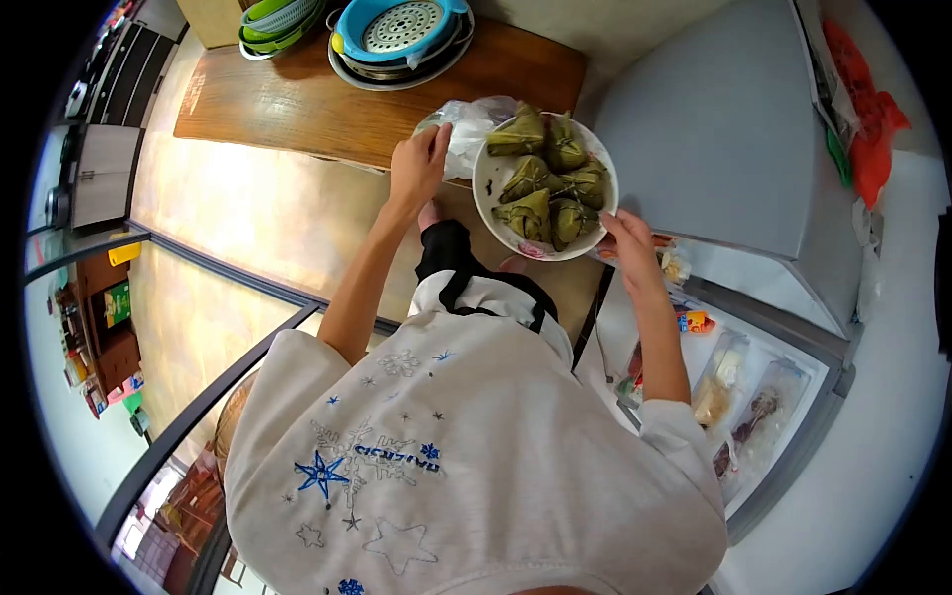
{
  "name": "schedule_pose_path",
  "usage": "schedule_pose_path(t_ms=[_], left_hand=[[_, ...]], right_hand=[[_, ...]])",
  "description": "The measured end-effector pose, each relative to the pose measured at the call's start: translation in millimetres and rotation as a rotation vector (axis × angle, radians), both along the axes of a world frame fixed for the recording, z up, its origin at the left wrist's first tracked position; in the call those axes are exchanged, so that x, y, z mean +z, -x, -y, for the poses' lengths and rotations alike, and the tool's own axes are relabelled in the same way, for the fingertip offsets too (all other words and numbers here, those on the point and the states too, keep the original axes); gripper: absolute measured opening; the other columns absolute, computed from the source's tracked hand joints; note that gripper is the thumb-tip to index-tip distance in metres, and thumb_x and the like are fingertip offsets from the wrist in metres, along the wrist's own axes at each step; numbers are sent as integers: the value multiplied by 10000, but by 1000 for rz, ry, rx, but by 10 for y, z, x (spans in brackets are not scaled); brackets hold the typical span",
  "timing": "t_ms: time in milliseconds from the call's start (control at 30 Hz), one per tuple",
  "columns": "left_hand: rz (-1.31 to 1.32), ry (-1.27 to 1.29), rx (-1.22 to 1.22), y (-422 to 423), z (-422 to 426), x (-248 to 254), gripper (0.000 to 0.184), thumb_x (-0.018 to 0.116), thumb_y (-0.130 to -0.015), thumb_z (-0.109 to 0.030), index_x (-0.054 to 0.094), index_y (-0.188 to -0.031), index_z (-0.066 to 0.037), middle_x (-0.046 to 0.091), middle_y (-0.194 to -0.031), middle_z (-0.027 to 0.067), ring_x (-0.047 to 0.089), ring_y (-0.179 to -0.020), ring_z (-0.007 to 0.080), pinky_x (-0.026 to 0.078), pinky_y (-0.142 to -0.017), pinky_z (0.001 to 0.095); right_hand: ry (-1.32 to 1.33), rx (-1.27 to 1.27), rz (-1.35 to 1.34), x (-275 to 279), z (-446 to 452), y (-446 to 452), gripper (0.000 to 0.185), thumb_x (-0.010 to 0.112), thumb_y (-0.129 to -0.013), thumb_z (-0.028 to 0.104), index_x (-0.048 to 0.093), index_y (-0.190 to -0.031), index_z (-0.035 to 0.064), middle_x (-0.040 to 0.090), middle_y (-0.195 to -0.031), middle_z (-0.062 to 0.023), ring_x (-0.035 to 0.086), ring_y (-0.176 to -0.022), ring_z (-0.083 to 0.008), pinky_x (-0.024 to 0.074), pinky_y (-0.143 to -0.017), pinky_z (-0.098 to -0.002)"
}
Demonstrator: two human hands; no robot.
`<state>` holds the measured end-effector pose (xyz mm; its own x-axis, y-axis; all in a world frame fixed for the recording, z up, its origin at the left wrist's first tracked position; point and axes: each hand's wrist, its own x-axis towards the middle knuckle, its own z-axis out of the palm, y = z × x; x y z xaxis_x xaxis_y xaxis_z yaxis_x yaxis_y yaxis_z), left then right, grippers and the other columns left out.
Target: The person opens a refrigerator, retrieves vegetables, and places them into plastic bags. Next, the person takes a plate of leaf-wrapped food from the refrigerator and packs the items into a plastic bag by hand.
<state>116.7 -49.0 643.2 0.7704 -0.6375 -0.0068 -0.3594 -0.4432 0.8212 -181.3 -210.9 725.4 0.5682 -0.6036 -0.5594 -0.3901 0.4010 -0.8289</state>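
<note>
My right hand (pixel 637 260) grips the near right rim of a white bowl (pixel 501 220) with a floral pattern on its outside. Inside lie several leaf-wrapped rice dumplings (pixel 530 178), green and tied with string. To the left of the bowl, my left hand (pixel 416 171) is closed, its fingertips pinching a clear plastic bag (pixel 474 131). The bag is crumpled between that hand and the bowl, near the front edge of a wooden table (pixel 288 99). Part of the bag is hidden behind the bowl.
A blue strainer (pixel 402 28) sits in stacked metal basins on the table, with green and white baskets (pixel 281 25) beside it. At right stands a grey refrigerator (pixel 709 129); an open compartment (pixel 764 397) below holds bagged food. Red plastic bags (pixel 865 114) hang at far right.
</note>
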Motion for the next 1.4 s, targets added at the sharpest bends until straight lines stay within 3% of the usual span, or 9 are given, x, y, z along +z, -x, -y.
schedule_pose_path(t_ms=[33, 167, 267, 500, 667, 800, 1000, 1267, 1400], left_hand=[[-52, 20, 7, -49, -33, 7, 433, 552, -1024, -341, 599, -776, 11, 585, -639, 211, 589, -614, 405, 432, -587, 479], [-40, 72, -52, -163, -182, -111, 429, 518, -1042, -325, 586, -783, 10, 578, -676, 207, 583, -663, 408, 439, -617, 466], [52, 29, -155, -204, -257, -9, 363, 537, -1037, -256, 582, -814, 27, 611, -838, 198, 605, -791, 365, 474, -714, 422], [74, 366, -313, -186, -307, 30, 176, 610, -978, -78, 589, -869, 59, 615, -1094, 155, 608, -960, 326, 493, -844, 394], [65, 411, -315, -187, -367, 45, 175, 601, -981, -65, 585, -850, 50, 615, -1163, 153, 620, -967, 310, 504, -831, 388], [42, 414, -259, -212, -321, 49, 203, 605, -982, -70, 581, -819, 48, 594, -1234, 153, 627, -967, 300, 510, -808, 387], [62, 447, -108, -230, -154, -11, 245, 598, -998, -126, 624, -824, 43, 555, -1305, 164, 628, -965, 287, 511, -796, 369], [-94, 478, 63, -341, -72, -153, 307, 536, -1040, -200, 709, -996, 49, 519, -1340, 183, 565, -1145, 280, 524, -834, 355], [-44, 422, 90, -483, -92, -103, 318, 537, -1039, -206, 709, -1007, 59, 515, -1348, 184, 546, -1176, 298, 523, -852, 355]], right_hand=[[21, 7, -53, 71, -10, -149, 289, 565, -1028, 231, 677, -1145, -8, 707, -978, -39, 663, -842, -114, 518, -777, -255], [10, 291, -202, 15, 292, -500, 297, 539, -1026, 172, 670, -1145, -66, 719, -1018, -95, 686, -891, -158, 539, -831, -303], [-16, 393, -207, -100, 463, -612, 295, 549, -1016, 172, 676, -1139, -65, 721, -1001, -100, 693, -862, -168, 561, -812, -307], [-102, 577, -439, -287, 790, -1042, 294, 590, -981, 195, 687, -1135, -36, 728, -1003, -99, 699, -835, -161, 586, -765, -285], [178, 656, -604, 40, 975, -1763, 281, 581, -933, 142, 709, -1067, -69, 736, -929, -123, 691, -740, -168, 576, -697, -295], [440, 748, -640, 61, 928, -2268, 237, 597, -801, 64, 733, -912, -94, 736, -850, -219, 742, -732, -287, 583, -631, -389], [924, 920, -864, 347, 520, -2600, 223, 610, -677, 95, 768, -795, -10, 732, -825, -234, 733, -805, -379, 567, -777, -457], [859, 825, -868, 639, 348, -2774, 222, 556, -754, 86, 763, -774, 8, 725, -696, -153, 740, -772, -299, 565, -785, -417], [1028, 762, -850, 548, 316, -2830, 235, 595, -784, 110, 765, -894, -9, 750, -924, -205, 728, -935, -354, 565, -833, -456]])
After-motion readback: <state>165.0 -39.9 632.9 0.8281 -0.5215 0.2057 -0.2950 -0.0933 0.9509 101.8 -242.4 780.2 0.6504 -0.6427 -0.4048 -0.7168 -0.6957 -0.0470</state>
